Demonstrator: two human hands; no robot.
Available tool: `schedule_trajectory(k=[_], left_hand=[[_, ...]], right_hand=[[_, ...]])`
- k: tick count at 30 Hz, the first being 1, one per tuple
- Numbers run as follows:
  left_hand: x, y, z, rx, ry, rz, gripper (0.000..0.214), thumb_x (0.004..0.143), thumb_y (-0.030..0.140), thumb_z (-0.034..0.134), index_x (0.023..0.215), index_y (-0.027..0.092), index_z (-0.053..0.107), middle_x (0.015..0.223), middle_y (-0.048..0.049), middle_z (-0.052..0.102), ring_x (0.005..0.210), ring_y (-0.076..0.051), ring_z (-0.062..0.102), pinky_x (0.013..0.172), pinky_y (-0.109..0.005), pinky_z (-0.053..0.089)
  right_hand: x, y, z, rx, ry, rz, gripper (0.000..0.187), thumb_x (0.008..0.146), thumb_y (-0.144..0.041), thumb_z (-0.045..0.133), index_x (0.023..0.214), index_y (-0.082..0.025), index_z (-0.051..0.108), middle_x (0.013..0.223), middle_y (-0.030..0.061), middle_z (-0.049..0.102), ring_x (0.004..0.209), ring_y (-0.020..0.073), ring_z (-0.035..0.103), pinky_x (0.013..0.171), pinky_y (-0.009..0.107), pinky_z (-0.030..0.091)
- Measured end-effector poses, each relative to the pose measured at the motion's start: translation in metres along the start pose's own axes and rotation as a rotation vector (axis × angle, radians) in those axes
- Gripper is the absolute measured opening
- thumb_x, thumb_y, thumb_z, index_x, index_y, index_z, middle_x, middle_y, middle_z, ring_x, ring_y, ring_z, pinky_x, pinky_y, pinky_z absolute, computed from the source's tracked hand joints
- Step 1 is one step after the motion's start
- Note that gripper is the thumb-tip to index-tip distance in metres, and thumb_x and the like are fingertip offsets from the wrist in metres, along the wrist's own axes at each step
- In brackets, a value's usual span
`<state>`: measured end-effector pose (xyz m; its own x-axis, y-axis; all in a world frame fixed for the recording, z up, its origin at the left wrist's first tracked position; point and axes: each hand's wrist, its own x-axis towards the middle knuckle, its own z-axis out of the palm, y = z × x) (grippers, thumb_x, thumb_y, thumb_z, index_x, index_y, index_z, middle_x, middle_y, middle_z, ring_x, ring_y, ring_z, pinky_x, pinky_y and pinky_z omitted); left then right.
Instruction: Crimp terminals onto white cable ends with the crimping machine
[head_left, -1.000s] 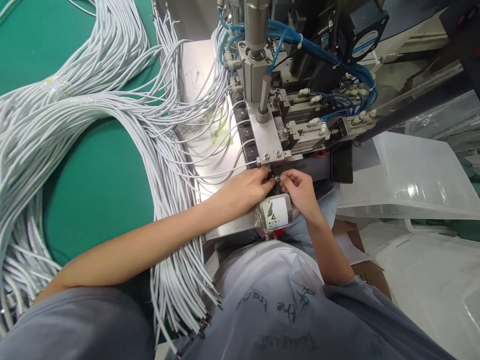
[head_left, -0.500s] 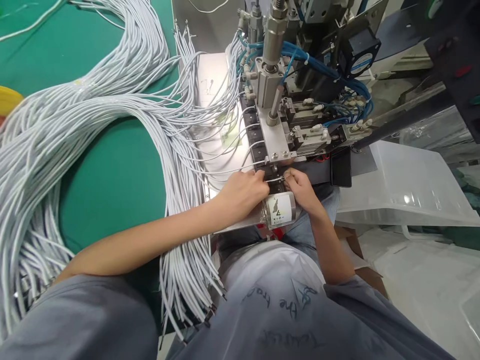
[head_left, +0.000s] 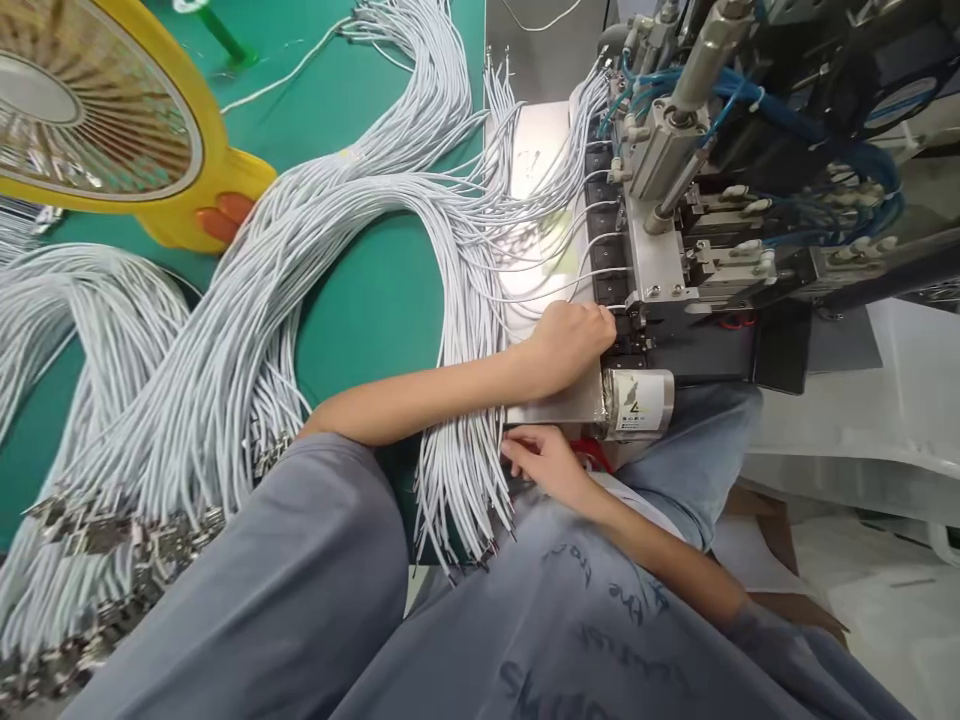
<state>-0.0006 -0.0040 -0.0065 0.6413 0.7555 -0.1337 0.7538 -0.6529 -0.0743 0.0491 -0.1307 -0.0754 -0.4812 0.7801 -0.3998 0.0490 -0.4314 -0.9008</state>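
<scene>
My left hand (head_left: pixel 574 340) is closed in a fist at the black fixture (head_left: pixel 634 335) on the front of the machine (head_left: pixel 675 230), gripping a white wire that runs into it. My right hand (head_left: pixel 540 458) is lower, at the table's front edge. Its fingers are pressed together on the hanging ends of the white wire bundle (head_left: pixel 457 490). The large bundle of white wires (head_left: pixel 315 250) sweeps across the green mat (head_left: pixel 367 310) toward the machine's metal plate (head_left: pixel 540 160).
A yellow fan (head_left: pixel 97 130) stands at the far left. Another wire bundle (head_left: pixel 67 310) lies to the left, its metal ends at the near edge. A labelled silver cylinder (head_left: pixel 637 400) sits under the fixture. Clear plastic bins (head_left: pixel 885 400) are to the right.
My right hand has left the fixture and dropped down-left to the hanging wire ends. My left hand stays at the fixture. My view has turned left, bringing the fan in.
</scene>
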Motion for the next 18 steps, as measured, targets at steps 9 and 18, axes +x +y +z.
schedule_trajectory(k=[9, 18], left_hand=[[-0.011, 0.016, -0.01, -0.352, 0.101, 0.329, 0.021, 0.088, 0.019, 0.044, 0.083, 0.011, 0.063, 0.081, -0.0081, 0.062, 0.069, -0.017, 0.06, 0.051, -0.026, 0.033], [0.007, 0.005, 0.013, -0.929, 0.29, 0.384, 0.028, 0.092, 0.03, 0.045, 0.108, 0.012, 0.059, 0.084, -0.0064, 0.064, 0.074, -0.013, 0.059, 0.066, -0.023, 0.044]], right_hand=[[-0.033, -0.014, -0.028, -0.375, 0.322, -0.087, 0.014, 0.077, -0.023, 0.047, 0.064, -0.018, 0.048, 0.052, -0.0044, 0.046, 0.048, 0.0094, 0.042, 0.047, 0.022, 0.032], [-0.042, -0.067, -0.128, -0.268, 0.795, -0.381, 0.013, 0.065, -0.025, 0.069, 0.068, -0.018, 0.059, 0.063, -0.002, 0.061, 0.056, 0.0107, 0.055, 0.052, 0.022, 0.044]])
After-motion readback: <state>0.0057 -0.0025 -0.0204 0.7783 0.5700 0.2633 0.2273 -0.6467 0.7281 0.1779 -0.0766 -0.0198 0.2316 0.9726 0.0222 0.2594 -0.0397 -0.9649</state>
